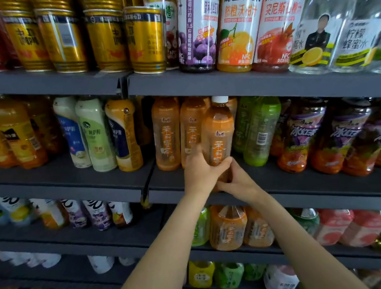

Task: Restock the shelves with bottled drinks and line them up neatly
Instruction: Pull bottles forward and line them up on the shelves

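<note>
Holding an orange bottle with a white cap at the front of the dark shelf, both hands wrap around its lower part. The left hand curls its fingers around the bottle's left side. The right hand grips near the bottom from the right. Two more orange bottles stand just beside it on the left. Green bottles stand close on the right.

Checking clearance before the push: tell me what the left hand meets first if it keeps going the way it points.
The left hand points up and into the shelf, already gripping the orange bottle. Straight on, it probably meets the neighbouring orange bottle first; depth is unclear.
</note>
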Tool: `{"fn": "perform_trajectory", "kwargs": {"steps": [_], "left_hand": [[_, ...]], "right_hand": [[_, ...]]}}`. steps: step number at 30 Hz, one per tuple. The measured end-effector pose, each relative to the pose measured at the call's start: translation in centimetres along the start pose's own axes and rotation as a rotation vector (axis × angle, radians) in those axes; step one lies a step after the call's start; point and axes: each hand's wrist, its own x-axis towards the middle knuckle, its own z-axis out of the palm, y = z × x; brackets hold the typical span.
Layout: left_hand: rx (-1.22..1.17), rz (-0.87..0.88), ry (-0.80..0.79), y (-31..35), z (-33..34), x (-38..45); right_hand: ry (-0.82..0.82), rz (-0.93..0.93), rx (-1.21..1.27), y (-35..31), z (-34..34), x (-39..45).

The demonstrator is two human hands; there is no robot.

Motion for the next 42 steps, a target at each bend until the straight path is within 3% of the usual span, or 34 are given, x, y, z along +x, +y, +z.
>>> {"fn": "perform_trajectory", "kwargs": {"steps": [3, 6, 8, 11, 15, 24, 36, 39, 42], "left_hand": [[0.020, 0.080, 0.009, 0.2, 0.3, -0.3], [0.066, 0.179, 0.221, -1.5, -0.8, -1.3], [0.091, 0.098, 0.322, -3.1, -1.5, -1.4], [0.182, -0.103, 0.226, -5.0, -1.6, -1.0], [0.334, -0.157, 0.126, -5.2, -0.7, -0.4], [0.452, -0.316, 0.171, -4.2, 0.6, 0.2], [0.506, -0.289, 0.217, -4.5, 1.1, 0.1], [0.403, -0.276, 0.287, -4.4, 0.8, 0.1], [0.249, -0.084, 0.501, -3.5, 1.6, -1.0]], "right_hand": [[0.218, 0.012, -0.083, 0.0, 0.3, 0.3], [0.326, 0.049, -0.096, 0.4, 0.8, 0.8], [0.399, 0.073, -0.101, 0.5, 1.1, 1.4], [0.442, 0.103, -0.114, 0.6, 1.2, 2.4], [0.413, 0.108, -0.144, 1.0, 0.7, 3.1], [0.507, 0.095, -0.102, 1.3, 1.0, 3.5], [0.531, 0.023, -0.166, 1.0, 1.8, 3.5], [0.715, -0.084, -0.124, 1.6, 0.9, 1.4], [0.876, -0.040, -0.116, 2.8, -2.0, 0.5]]}}
